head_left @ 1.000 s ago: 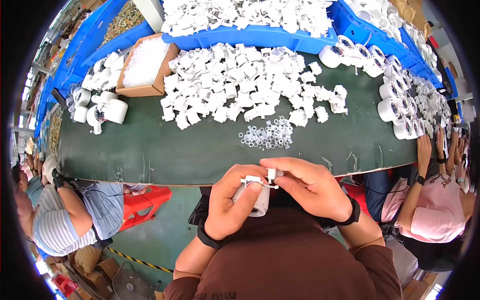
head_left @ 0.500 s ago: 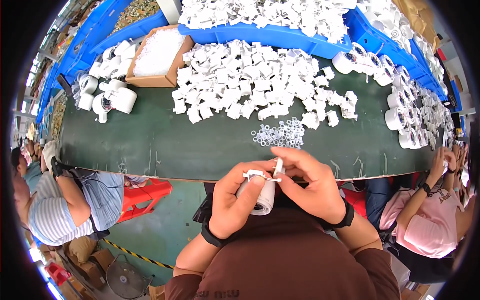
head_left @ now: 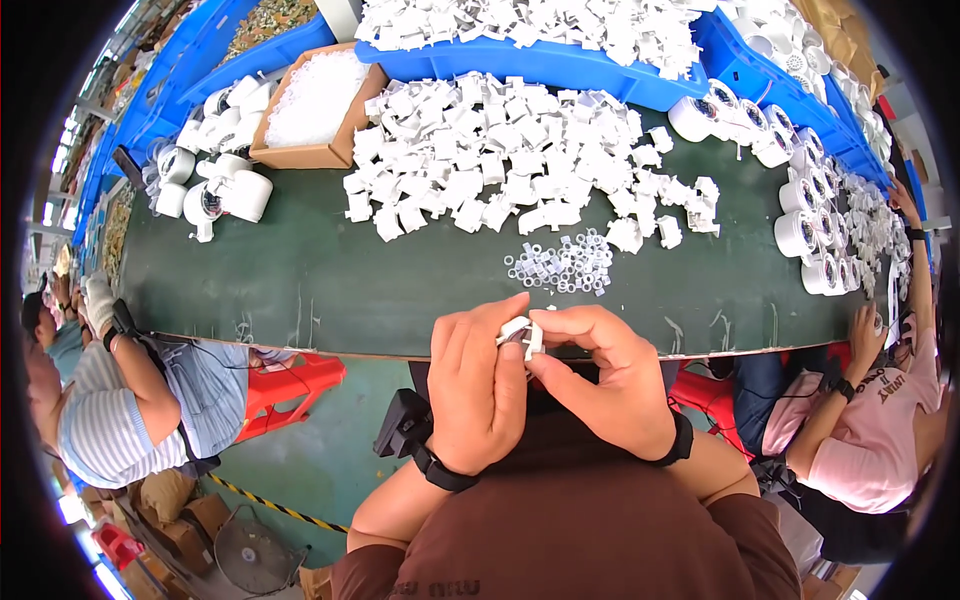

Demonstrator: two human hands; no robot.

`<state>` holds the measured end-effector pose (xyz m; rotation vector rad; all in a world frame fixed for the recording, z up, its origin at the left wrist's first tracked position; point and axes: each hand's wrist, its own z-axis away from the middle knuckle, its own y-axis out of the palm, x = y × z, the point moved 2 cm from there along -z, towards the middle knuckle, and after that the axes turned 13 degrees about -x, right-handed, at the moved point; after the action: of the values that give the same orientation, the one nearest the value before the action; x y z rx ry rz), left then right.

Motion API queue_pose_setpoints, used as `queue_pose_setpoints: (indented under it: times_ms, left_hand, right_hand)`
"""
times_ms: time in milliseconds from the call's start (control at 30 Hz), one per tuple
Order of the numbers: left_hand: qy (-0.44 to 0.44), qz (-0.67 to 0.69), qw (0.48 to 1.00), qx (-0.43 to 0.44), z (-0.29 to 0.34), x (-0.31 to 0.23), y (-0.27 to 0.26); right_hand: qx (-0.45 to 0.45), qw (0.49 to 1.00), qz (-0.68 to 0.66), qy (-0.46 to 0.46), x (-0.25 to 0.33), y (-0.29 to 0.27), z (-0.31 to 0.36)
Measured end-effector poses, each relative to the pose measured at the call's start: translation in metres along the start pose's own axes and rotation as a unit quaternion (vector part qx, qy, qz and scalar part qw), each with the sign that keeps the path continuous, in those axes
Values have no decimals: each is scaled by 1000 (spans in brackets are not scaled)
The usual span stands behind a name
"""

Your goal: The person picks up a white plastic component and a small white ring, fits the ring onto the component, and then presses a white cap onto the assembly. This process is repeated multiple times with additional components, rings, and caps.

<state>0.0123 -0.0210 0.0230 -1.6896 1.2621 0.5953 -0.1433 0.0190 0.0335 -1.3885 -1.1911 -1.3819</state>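
Note:
Close together at the table's near edge, both my hands are closed around a white plastic assembly (head_left: pixel 515 328). My left hand (head_left: pixel 468 385) wraps its near side, thumb pressed on top, and its fingers hide most of it. A dark spot shows in the middle of the assembly. With thumb and forefinger, my right hand (head_left: pixel 615 385) pinches a small white plastic piece (head_left: pixel 535 343) against its right side. Just beyond lies a heap of small translucent rings (head_left: pixel 562 265). Farther back spreads a large pile of white plastic brackets (head_left: pixel 490 150).
A blue bin (head_left: pixel 540 72) heaped with white parts stands at the back. Left of the pile is a cardboard box (head_left: pixel 300 155) of clear pieces, with white cylindrical housings (head_left: pixel 245 195) near it. More housings (head_left: pixel 797 233) line the right. People sit at both sides.
The white cylinder seen under my left hand has turned out of sight. My hands have come closer together over the part. At right, a person's arm now reaches up to the bins.

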Motion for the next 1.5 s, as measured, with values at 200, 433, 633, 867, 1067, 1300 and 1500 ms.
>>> queue_pose_setpoints:
  times_ms: [200, 433, 633, 867, 1067, 1300, 1500]
  left_hand:
    - [29, -10, 1000, 3, 2, 0, 1]
    - [43, -21, 999, 0, 5, 1, 4]
    - [53, -32, 998, -4, 5, 0, 5]
    - [67, -38, 996, -38, 6, -1, 13]
    - [65, -41, 996, -35, 6, 2, 12]
    - [75, -47, 996, -31, 2, 2, 11]
    - [19, 22, 999, -32, 4, 9, 2]
  right_hand:
    - [-33, 998, 49, -34, -6, 1, 5]
    - [-49, 983, 119, -128, 0, 2, 4]
    - [-47, 983, 117, -135, -1, 0, 4]
    - [-75, 975, 142, -151, -1, 4, 7]
    - [-62, 967, 156, -193, 2, 4, 2]
    - [-85, 975, 137, -153, -7, 8, 4]
    - [-83, 992, -60, 74, -6, 3, 0]
